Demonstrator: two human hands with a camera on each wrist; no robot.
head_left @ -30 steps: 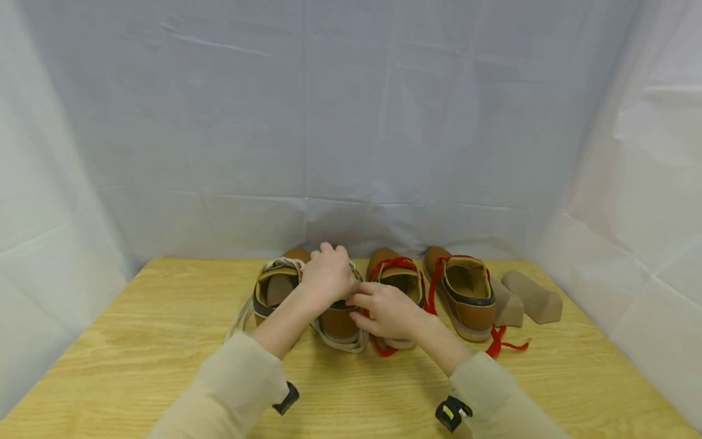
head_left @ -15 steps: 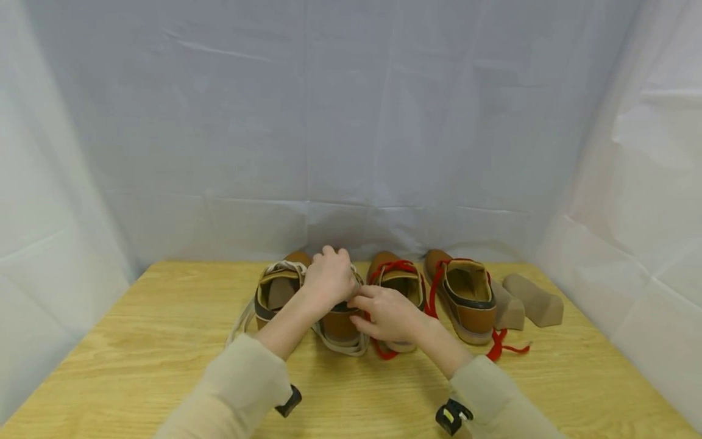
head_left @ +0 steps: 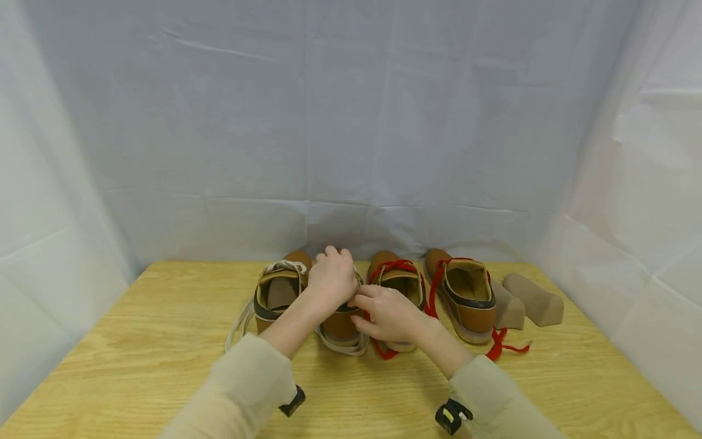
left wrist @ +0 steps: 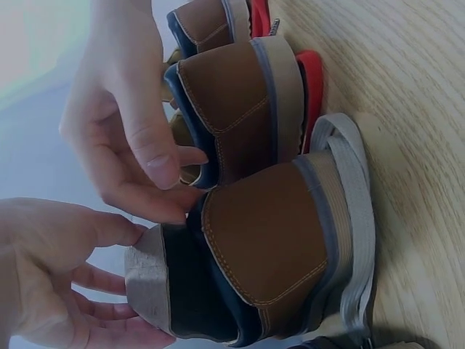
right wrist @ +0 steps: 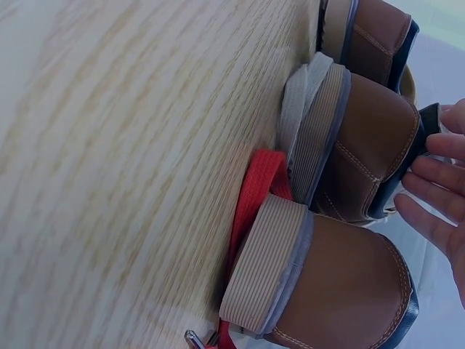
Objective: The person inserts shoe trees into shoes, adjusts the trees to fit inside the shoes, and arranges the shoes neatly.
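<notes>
Head view: my left hand (head_left: 331,279) lies curled over the collar of the brown shoe with beige laces (head_left: 338,323), second in a row of four on the wooden table (head_left: 137,353). My right hand (head_left: 388,314) pinches that collar from beside the red-laced shoe (head_left: 397,277).

Left wrist view: my right fingertips (left wrist: 156,156) grip the dark collar rim; left fingers (left wrist: 94,280) curl under the tongue.

Right wrist view: the beige lace (right wrist: 305,94) and red lace (right wrist: 254,200) trail on the table
</notes>
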